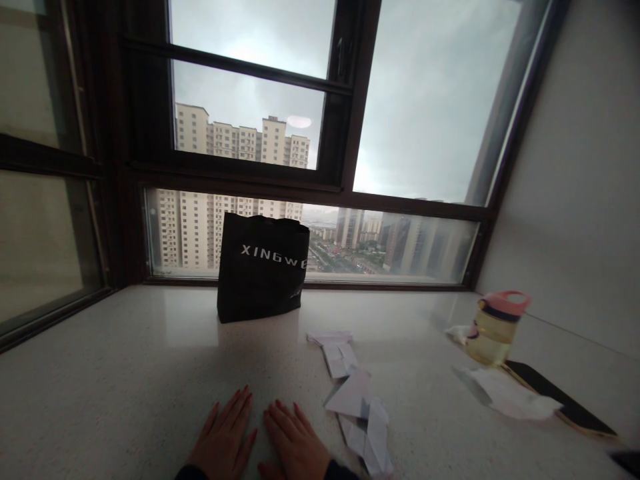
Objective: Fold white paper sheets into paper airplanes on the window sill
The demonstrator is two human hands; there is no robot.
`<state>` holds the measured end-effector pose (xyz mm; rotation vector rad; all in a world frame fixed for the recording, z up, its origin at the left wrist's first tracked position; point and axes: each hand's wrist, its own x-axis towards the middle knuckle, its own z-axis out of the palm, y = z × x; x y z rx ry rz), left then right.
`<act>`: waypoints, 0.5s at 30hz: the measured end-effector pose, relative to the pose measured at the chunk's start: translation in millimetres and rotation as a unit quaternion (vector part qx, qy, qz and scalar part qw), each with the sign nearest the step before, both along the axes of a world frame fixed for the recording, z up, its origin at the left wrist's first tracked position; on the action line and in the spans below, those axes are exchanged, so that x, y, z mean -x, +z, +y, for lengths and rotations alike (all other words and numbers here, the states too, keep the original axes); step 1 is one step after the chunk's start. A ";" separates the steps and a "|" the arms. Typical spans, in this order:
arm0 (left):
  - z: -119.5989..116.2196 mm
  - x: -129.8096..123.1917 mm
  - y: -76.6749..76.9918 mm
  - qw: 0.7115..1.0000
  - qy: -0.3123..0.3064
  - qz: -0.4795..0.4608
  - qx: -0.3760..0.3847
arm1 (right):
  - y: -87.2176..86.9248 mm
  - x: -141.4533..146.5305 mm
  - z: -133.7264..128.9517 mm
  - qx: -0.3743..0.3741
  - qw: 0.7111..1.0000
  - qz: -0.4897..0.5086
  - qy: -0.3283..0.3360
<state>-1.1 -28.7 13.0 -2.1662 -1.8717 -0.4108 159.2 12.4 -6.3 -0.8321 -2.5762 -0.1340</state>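
My left hand point(223, 437) lies flat on the speckled white sill top point(125, 393), fingers stretched out and holding nothing. Beside it rests my right hand point(295, 440), also flat with its fingers extended, a small gap between the two. Just to the right of my right hand, several folded white paper pieces run in a line away from me: a shirt-like folded paper point(340, 357), a pointed folded paper point(350, 395) and a larger folded paper point(373, 437) nearest me. Neither hand touches the papers.
A black bag point(263, 273) with white lettering stands upright before the window. At the right are a yellowish water bottle point(495, 330) with a pink lid, crumpled white tissue point(510, 395) and a dark phone point(560, 397) partly under the tissue. A wall point(575, 220) bounds the right side.
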 end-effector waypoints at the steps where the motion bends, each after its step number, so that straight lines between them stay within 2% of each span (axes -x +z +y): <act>1: -0.2 -0.2 0.4 1.000 0.000 0.001 -0.001 | -0.1 0.0 -0.1 -0.003 1.000 0.004 0.001; 9: -2.7 -0.8 6.4 0.999 0.006 0.034 0.012 | -0.7 0.8 0.6 -0.016 1.000 0.007 -0.002; 15: -2.4 -1.4 4.9 1.000 0.002 0.004 0.008 | 17.3 -0.9 -9.1 0.074 0.997 -0.010 -0.004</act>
